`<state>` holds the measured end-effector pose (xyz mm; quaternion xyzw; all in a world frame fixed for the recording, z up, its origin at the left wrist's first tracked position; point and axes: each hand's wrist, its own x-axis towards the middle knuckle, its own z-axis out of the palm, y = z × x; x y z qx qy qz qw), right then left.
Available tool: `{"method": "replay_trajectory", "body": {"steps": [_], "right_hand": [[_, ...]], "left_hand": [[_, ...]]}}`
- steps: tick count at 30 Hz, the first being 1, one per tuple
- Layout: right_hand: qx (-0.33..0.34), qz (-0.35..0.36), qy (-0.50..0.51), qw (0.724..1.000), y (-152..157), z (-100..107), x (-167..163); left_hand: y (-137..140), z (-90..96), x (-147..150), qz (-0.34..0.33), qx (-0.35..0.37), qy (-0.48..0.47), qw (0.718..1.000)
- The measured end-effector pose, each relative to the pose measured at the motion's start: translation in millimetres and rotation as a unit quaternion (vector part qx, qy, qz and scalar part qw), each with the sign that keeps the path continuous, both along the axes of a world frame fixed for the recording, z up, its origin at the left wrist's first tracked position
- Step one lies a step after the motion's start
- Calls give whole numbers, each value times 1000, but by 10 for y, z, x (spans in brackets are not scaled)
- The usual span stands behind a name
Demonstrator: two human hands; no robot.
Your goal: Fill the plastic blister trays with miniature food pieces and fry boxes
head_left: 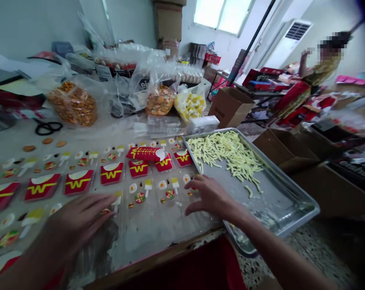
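My left hand point(79, 219), slightly blurred, is stretched out low over clear plastic trays point(152, 225), fingers extended; I see nothing in it. Its fingertips are beside a small yellow-and-white paddle-shaped piece point(117, 199). Over the trays' right end is my right hand point(211, 195), thumb and fingers apart and no object visible between them. Close to it lie a tiny fried egg point(186, 179) and a tiny pizza point(170, 194). Red fry pouches with a yellow W point(111, 174) run in a row across the trays. A stack of flat red pouches point(144, 154) lies on top.
A metal tray point(279, 201) of pale yellow fry-like sticks point(227, 151) sits at the right. Scissors point(48, 127), a bag of brown pieces point(72, 103) and a bag of yellow pieces point(190, 102) are farther back. Cardboard boxes point(230, 105) stand beyond; a person point(324, 72) is at the back right.
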<state>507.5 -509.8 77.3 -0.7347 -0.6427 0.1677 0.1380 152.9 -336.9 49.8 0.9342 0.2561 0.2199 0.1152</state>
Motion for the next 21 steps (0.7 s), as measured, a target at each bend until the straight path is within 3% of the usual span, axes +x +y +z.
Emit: {"method": "replay_trajectory", "body": {"steps": [4,7,10,12,16,21], "right_hand": [[12,-87,31,996,44,-34,407],[27,-95,100,990,152,-110,453],[64,-98,232,965,358,-223,444],[116,-107,257,953,587,-274,409],[197,-105,145,964,1105,-230,234],[163,-123,44,978,1318,-155,187]], "left_hand": [[658,131,1367,-63,17,78,995],[1151,66,1990,-130,-41,144,980],[1441,-37,2177,-162,-73,168,970],[1485,-54,2188,-168,-80,157,970],[1253,67,2283,-150,-31,126,980],[840,223,2571,-119,109,105,981]]}}
